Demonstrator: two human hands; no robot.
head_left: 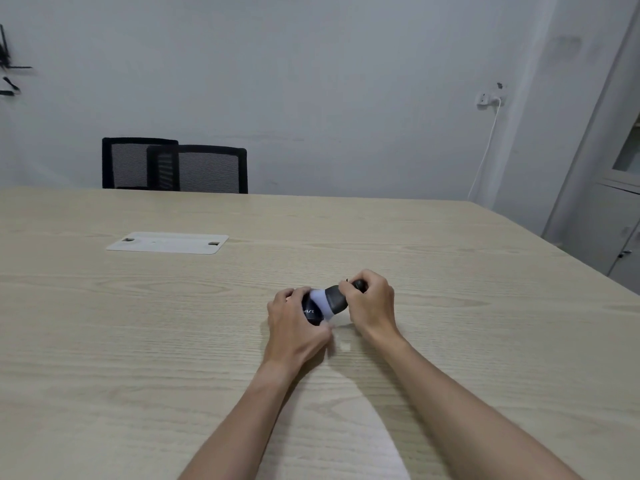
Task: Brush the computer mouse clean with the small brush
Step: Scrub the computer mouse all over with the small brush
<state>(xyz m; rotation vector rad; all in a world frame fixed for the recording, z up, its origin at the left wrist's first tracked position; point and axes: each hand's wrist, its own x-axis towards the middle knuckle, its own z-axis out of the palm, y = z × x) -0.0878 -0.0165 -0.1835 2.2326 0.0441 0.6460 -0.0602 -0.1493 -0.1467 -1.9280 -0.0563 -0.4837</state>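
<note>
Left hand [294, 327] gripping the mouse [313, 311] | right hand [372, 308] pinching the small brush [334, 299] | I'm seeing white bristles touching the mouse, above the bench [138, 341]

One view only, from a camera worn on the person's head; it looks forward and down across the table [173, 341] from its near side, toward the far wall [311, 81]; the wide lens bends the table edges and tilts the cabinet [606, 202] at the right border; both forearms enter from the bottom edge and meet just below and right of centre, where the left hand [294, 323] and right hand [372, 303] sit close to the lens; two chairs [180, 168] stand beyond the far table edge, well away from the camera; no second view shares the scene.
</note>
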